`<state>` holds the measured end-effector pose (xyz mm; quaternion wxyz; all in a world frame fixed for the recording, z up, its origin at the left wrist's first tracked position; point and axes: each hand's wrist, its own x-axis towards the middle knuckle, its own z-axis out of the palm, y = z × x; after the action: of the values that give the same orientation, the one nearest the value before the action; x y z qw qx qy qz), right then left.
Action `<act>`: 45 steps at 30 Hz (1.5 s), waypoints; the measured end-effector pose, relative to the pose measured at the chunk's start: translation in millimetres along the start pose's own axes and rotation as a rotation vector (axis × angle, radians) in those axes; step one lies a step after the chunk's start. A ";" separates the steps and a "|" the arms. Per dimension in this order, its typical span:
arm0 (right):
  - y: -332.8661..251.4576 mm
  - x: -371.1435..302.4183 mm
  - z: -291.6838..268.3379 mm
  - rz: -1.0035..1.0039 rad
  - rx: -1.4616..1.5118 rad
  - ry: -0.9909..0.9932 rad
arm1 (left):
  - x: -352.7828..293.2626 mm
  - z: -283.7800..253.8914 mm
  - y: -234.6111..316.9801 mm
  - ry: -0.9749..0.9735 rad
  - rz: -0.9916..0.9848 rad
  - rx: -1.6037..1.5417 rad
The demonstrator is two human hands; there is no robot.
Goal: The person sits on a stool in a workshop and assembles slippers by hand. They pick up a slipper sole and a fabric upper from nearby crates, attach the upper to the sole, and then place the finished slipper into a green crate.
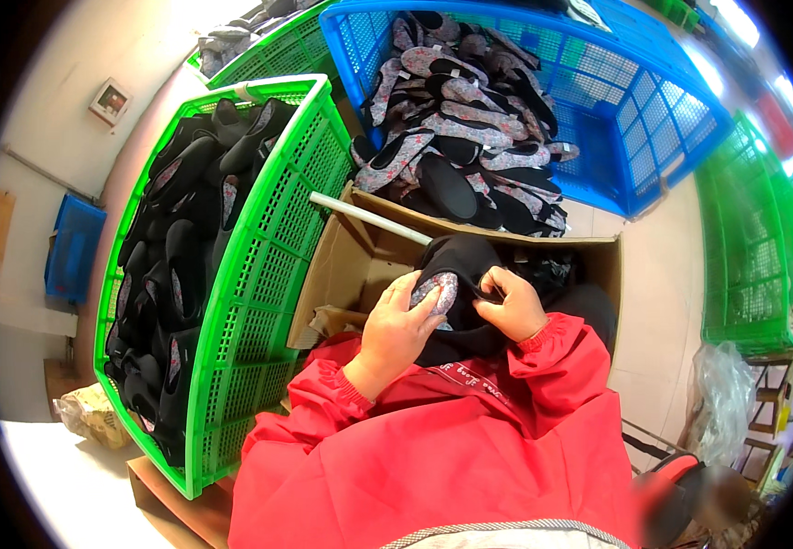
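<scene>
In front of my red-sleeved chest, my two hands hold a slipper between them. It has grey-and-pink floral fabric (445, 286) next to black cloth. My left hand (389, 337) grips the floral end, with the thumb and fingers closed on it. Opposite, my right hand (513, 307) pinches the black cloth at the slipper's edge. Dark cloth lies under and around the slipper, so I cannot tell where its lower side ends. A cardboard box (589, 245) stands just beyond my hands, with a white rod (371, 218) across its left corner.
A green crate (259, 256) of black slippers stands at my left. Ahead, a blue crate (630, 137) holds a heap of floral and black slippers (470, 123), some spilling over its near side. Green crates (753, 247) and a clear plastic bag (721, 393) are at the right.
</scene>
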<state>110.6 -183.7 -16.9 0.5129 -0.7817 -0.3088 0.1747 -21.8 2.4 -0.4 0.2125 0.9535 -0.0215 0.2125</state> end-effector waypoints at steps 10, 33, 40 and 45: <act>-10.0 2.5 11.4 -0.095 0.020 -0.030 | 25.5 29.1 -22.9 0.061 -0.085 0.034; -15.1 30.2 60.4 -0.135 -0.025 -0.054 | 69.2 56.5 -74.1 -0.440 -0.022 0.821; -34.4 24.7 70.0 -0.141 -0.156 -0.024 | 62.1 78.2 -102.1 -0.357 -0.095 0.622; -33.8 7.7 60.8 -0.044 -0.021 -0.044 | 34.1 81.7 -109.2 -0.163 -0.038 0.273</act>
<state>70.2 -126.8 -10.8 0.5016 -0.7759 -0.3389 0.1774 55.9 69.5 -96.5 0.0825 0.9879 0.0083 0.1312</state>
